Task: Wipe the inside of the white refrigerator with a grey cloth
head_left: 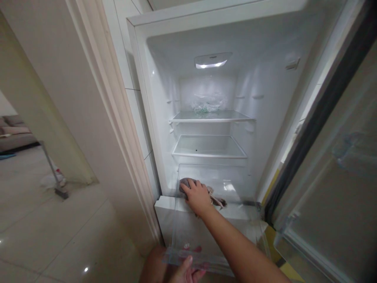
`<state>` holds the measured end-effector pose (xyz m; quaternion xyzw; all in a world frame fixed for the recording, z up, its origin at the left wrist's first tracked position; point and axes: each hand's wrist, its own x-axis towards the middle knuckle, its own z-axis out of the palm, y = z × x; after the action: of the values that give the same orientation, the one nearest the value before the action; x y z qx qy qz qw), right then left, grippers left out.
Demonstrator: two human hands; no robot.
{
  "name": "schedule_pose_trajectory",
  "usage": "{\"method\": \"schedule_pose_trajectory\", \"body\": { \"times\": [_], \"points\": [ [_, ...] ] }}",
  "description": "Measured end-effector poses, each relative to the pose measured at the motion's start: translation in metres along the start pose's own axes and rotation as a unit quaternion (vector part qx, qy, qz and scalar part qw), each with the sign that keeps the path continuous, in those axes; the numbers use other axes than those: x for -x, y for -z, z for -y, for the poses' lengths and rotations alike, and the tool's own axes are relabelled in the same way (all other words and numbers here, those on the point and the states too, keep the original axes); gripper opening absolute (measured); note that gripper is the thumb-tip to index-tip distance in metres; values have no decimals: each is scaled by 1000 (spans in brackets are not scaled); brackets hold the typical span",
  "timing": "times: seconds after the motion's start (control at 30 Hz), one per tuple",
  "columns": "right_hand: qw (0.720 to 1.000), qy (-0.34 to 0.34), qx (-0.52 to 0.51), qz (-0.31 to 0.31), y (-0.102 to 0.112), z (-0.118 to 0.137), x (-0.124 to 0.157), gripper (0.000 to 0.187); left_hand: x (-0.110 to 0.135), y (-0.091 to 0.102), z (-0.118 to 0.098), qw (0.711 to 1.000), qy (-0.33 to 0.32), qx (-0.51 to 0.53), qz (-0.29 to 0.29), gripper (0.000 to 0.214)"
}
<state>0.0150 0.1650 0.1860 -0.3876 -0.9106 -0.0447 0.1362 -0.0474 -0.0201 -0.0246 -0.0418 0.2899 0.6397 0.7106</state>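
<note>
A see-through fridge drawer [224, 226] juts out from the lower part of the open refrigerator [165, 118], over a white lower front. At its near edge, my left hand [188, 271] grips the clear rim, with the thumb on top and fingers seen below through the plastic. My right hand [198, 196] reaches across the drawer and presses a crumpled grey-brown cloth [218, 201] against its surface, toward the left side. Part of the cloth is hidden under the palm and fingers.
A clear plastic bag [207, 103] lies on the upper shelf [212, 116]; a lower shelf [209, 147] has a small dark spot. The open door [332, 177] stands at right. To the left are a door frame [118, 129] and a broom [61, 192] on the tiled floor.
</note>
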Motion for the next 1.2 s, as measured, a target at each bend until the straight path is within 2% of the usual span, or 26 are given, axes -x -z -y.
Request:
{"method": "schedule_pose_trajectory", "body": {
  "times": [0.17,0.27,0.33,0.4,0.43,0.5,0.53,0.6,0.67,0.73,0.8,0.9,1.03,1.1,1.2],
  "points": [
    [994,97,-7,48,-20,19,43,36,2,-4,0,998,-26,-55,-12,90],
    [973,211,-3,92,-30,20,71,23,8,-16,-2,997,-43,-58,-14,70],
    [959,261,2,112,-31,17,80,20,10,-22,-2,997,-48,-51,-16,60],
    [962,252,10,103,-24,7,75,23,10,-23,0,997,-59,-42,-20,65],
    [971,220,16,89,-17,-1,68,26,10,-23,1,997,-63,-38,-22,71],
    [990,128,27,47,1,-23,46,33,8,-21,3,997,-66,-30,-23,81],
    [998,57,32,19,10,-35,33,36,7,-19,4,997,-63,-27,-24,82],
    [999,-28,41,-16,26,-57,10,46,6,-17,4,998,-53,-23,-25,73],
    [996,-70,42,-31,34,-69,-5,52,5,-16,4,998,-47,-21,-29,63],
    [997,-57,38,-26,32,-65,-9,52,5,-14,2,998,-44,-21,-28,61],
    [1000,4,28,-4,23,-48,1,43,4,-11,1,999,-38,-18,-17,67],
    [991,125,9,42,-2,-15,33,29,4,-8,-1,999,-37,-20,-11,75],
    [952,291,-7,97,-33,9,81,22,5,-9,-3,997,-52,-53,-16,66],
    [946,305,-9,111,-35,5,91,22,5,-11,-4,997,-55,-61,-10,63],
    [971,215,-3,102,-14,-19,79,22,5,-14,-5,997,-60,-56,-8,72]
  ]
}}
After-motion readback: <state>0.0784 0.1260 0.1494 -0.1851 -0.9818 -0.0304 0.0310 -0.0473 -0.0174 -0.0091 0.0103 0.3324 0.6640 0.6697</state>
